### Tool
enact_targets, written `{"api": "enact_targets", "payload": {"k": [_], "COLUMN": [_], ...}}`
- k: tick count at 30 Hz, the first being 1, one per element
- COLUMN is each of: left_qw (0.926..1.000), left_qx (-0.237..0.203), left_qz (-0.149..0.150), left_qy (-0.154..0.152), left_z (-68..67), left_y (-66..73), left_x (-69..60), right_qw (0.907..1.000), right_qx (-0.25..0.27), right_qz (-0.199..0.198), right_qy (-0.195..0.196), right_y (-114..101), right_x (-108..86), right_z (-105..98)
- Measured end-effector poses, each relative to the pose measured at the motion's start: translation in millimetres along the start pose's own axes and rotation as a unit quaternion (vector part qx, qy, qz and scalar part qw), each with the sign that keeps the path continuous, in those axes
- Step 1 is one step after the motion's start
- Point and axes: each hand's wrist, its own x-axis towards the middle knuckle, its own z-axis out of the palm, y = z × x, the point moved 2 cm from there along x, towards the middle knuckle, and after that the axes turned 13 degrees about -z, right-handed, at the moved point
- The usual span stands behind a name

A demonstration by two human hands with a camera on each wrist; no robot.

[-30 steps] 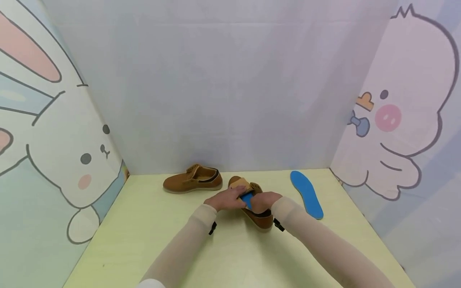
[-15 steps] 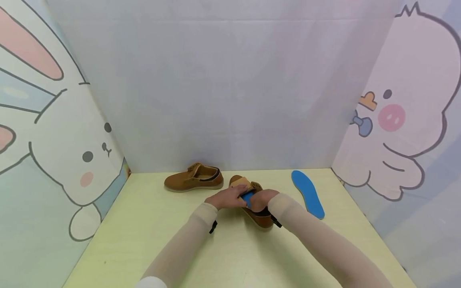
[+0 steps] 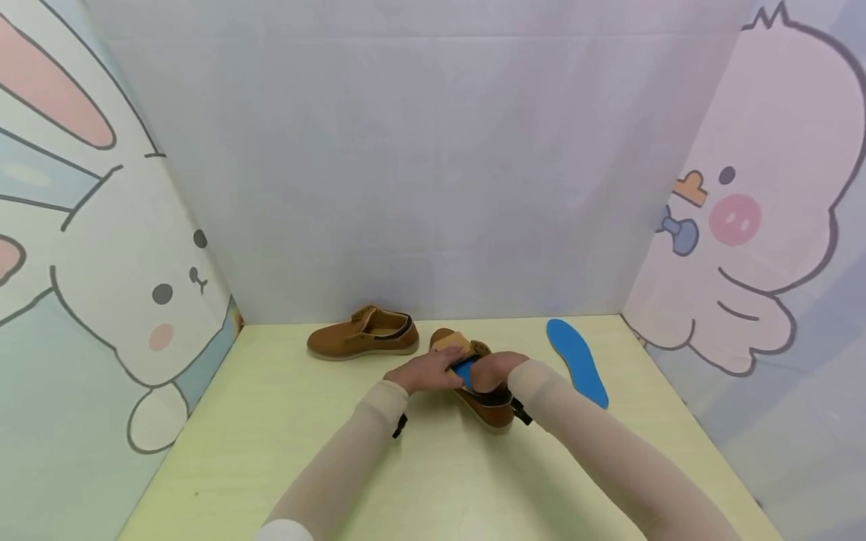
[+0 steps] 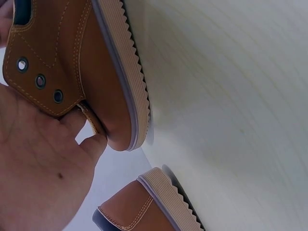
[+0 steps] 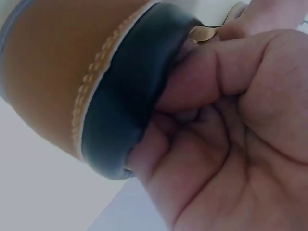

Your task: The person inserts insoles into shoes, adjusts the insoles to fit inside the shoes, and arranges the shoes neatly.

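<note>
A brown shoe [image 3: 492, 415] lies at an angle under both hands, its toe toward the back wall. The left hand [image 3: 425, 371] grips its tan tongue [image 3: 452, 343]; in the left wrist view that hand [image 4: 43, 159] has its fingertips at the tongue, beside the eyelet flap [image 4: 41, 81]. Inside the shoe, part of a blue insole [image 3: 464, 372] shows between the hands. The right hand [image 3: 497, 370] reaches into the opening with curled fingers at the insole. Its fingertips are hidden behind the dark collar [image 5: 130, 82] in the right wrist view.
Another brown shoe [image 3: 361, 336] stands to the left near the back wall, toe pointing left. A second blue insole [image 3: 578, 363] lies flat on the table [image 3: 271, 436] to the right. Cartoon-printed sheets [image 3: 764, 150] cover the side walls.
The right hand has shifted only slightly at the shoe's opening. The left hand keeps its grip on the tongue, and the shoe stays in place.
</note>
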Motion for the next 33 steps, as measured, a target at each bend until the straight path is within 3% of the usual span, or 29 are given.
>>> {"api": "enact_targets", "payload": {"k": [12,21,28,33], "left_qw": [0.9998,0.9998,0.9996,0.9997], "left_qx": [0.006,0.009,0.001,-0.009], "left_qz": [0.016,0.019,0.027,0.023], "left_qy": [0.003,0.007,0.011,0.009], "left_z": [2.9,-3.0,-4.3,-2.9], "left_y": [0.0,-1.3,0.6,-0.2], "left_x": [2.0,-0.1,0.5,-1.6], "right_qw": [0.9998,0.9965,0.9969,0.9941], "right_qx": [0.015,-0.06,-0.049,-0.05], "right_qz": [0.017,-0.005,0.011,0.01], "right_qy": [0.003,0.057,0.061,0.095], "right_y": [-5,-15,-14,-14], "right_x": [0.4,-1.0,-3.3,-5.1], "right_z": [6,4,2,2]}}
